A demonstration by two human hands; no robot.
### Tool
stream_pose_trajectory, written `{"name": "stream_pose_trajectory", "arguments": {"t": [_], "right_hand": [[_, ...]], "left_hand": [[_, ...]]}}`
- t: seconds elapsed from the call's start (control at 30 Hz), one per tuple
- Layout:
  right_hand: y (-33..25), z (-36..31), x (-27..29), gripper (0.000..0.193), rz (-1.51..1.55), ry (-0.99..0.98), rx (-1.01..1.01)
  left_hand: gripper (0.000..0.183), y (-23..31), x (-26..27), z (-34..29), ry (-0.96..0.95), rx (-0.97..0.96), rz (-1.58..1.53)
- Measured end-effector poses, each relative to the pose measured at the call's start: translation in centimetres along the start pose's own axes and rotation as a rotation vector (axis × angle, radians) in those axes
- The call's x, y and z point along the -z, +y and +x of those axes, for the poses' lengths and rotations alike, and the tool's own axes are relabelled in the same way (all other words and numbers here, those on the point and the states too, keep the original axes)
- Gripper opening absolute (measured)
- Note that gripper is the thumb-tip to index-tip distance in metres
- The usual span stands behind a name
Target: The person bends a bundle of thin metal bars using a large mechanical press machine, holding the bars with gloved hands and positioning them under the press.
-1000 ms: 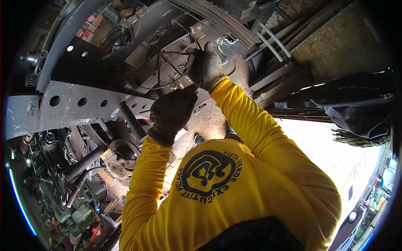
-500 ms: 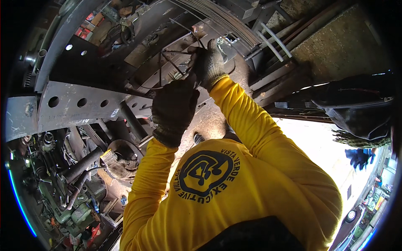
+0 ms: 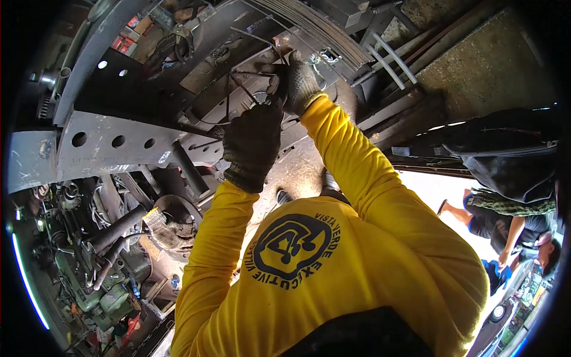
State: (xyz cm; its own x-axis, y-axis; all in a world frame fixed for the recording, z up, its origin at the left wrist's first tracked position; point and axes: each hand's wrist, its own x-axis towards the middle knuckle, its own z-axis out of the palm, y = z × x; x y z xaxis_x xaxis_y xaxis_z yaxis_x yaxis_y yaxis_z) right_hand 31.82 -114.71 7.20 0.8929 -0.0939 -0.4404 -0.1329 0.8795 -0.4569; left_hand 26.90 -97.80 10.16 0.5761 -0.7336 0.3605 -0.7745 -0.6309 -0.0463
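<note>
One right hand (image 3: 300, 83) with fingers closed on dark rod frame (image 3: 242, 88) just to its left, one left hand (image 3: 254, 143) with curled fingers, can't tell what's inside; frame could twist or snag nearby holed beam (image 3: 99, 147) if right grip slips.

The yellow long-sleeved shirt (image 3: 380, 262) bears a dark round emblem (image 3: 292, 247) ringed by lettering (image 3: 329, 227); the left glove (image 3: 253, 140) is dark, the right glove (image 3: 303, 83) greyer and dotted.
</note>
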Motion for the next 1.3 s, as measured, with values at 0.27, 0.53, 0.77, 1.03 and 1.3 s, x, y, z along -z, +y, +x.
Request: {"name": "stream_pose_trajectory", "arguments": {"t": [0.27,0.53,0.77,1.03,1.3], "right_hand": [[1.9,0.7,1.5,0.070,0.158,-0.145,0.054],[3.5,1.7,0.0,0.077,0.000,0.272,0.181],[2.9,0.3,-1.1,0.067,-0.192,0.321,0.213],[1.5,-0.9,0.2,0.051,-0.021,-0.154,0.255],[2.3,-2.8,2.4,0.048,0.286,-0.409,0.009]], "left_hand": [[0.014,-0.6,0.6,0.5,0.105,0.016,-0.108],[0.023,-2.4,1.1,1.5,0.390,-0.108,-0.014],[0.021,-3.1,-0.6,0.5,0.308,-0.162,-0.051],[0.026,-1.7,-0.1,1.3,0.105,-0.136,0.104],[0.031,-3.5,1.4,2.1,-0.003,-0.252,0.109]]}}
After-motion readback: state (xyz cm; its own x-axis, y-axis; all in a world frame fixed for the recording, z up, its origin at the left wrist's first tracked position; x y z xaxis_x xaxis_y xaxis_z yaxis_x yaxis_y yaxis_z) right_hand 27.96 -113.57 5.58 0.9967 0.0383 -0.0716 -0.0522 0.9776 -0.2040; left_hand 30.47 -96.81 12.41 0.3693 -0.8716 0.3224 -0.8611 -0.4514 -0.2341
